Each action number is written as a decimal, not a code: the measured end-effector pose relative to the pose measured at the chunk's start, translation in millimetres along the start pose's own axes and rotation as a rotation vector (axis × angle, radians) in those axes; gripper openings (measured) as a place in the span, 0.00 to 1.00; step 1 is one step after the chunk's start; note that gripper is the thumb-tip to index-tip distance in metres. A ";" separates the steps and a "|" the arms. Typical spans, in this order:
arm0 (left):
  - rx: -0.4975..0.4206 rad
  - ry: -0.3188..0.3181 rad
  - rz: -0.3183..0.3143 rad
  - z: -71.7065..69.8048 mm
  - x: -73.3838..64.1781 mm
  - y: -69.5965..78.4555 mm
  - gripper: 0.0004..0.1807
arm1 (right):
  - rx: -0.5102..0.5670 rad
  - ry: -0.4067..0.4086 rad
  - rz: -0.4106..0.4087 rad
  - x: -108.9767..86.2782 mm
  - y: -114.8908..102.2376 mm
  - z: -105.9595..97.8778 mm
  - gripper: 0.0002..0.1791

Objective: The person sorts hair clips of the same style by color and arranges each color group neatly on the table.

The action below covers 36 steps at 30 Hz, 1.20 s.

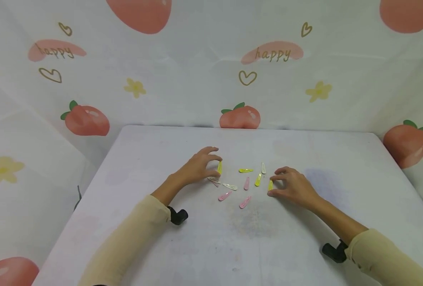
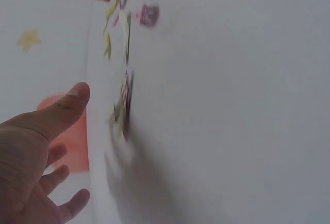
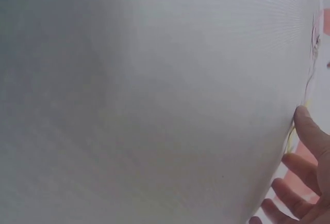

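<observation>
The left hand (image 1: 197,167) pinches a yellow hair clip (image 1: 220,168) near its two ends between thumb and finger in the head view, its other fingers spread; the left wrist view does not show that clip; the right hand (image 1: 294,186) pinches a second yellow clip (image 1: 270,185) the same way, thumb and finger at opposite ends, the rest of the fingers apart from it; for clips this thin, a light, even pinch looks best, as pressing harder on one end would probably make them flip or slip; the left thumb sits right beside a white clip (image 1: 214,180) that overlaps a pink one, so a straight lift seems safer there than a sideways drag; loose pink clips (image 1: 246,183) and more white and yellow ones lie between the hands, narrowing the direct path; wider room lies on the near side of the table (image 1: 211,254) and outward of either hand; the back edge, against the printed cloth (image 1: 183,75), is nearer to the left hand than the side edges are.
</observation>
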<state>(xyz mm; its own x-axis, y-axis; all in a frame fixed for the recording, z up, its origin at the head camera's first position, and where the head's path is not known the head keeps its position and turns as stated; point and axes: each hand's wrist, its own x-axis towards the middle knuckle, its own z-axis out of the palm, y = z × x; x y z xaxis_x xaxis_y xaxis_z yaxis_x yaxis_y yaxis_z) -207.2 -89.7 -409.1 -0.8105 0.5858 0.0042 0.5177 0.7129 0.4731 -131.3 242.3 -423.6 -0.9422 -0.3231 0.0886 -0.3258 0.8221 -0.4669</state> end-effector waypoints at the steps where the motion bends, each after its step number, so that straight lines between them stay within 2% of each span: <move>1: -0.001 0.007 -0.010 -3.0 -5.1 -5.7 0.27 | 0.000 -0.002 -0.001 0.0 -0.2 -0.6 0.26; 10: -0.029 0.029 -0.102 -22.0 -55.3 -51.6 0.26 | 0.005 -0.011 -0.005 -0.2 -1.6 -1.9 0.25; 17: -0.017 0.022 -0.123 -28.5 -77.2 -66.0 0.27 | 0.012 -0.017 -0.003 -0.8 -1.5 -1.7 0.25; 23: 0.012 0.016 -0.138 -27.3 -82.1 -70.4 0.27 | 0.017 -0.013 0.002 -1.2 -2.2 -1.9 0.25; 30: -0.002 -0.004 -0.140 -29.9 -81.6 -69.0 0.28 | 0.015 -0.007 0.005 -0.4 -1.2 -1.1 0.25; 33: -0.023 -0.017 -0.132 -33.0 -80.9 -67.4 0.32 | 0.011 -0.008 0.007 -0.8 -1.5 -0.9 0.25; 36: -0.048 0.006 -0.109 -35.8 -78.9 -65.9 0.36 | 0.007 -0.008 0.010 -0.2 -1.9 0.2 0.26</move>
<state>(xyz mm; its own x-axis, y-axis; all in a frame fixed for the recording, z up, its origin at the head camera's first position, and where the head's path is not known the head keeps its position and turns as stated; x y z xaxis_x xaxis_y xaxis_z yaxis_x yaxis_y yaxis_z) -187.2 -196.7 -409.0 -0.8628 0.5037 -0.0441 0.4131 0.7525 0.5129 -130.5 240.8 -422.9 -0.9447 -0.3187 0.0766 -0.3157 0.8221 -0.4738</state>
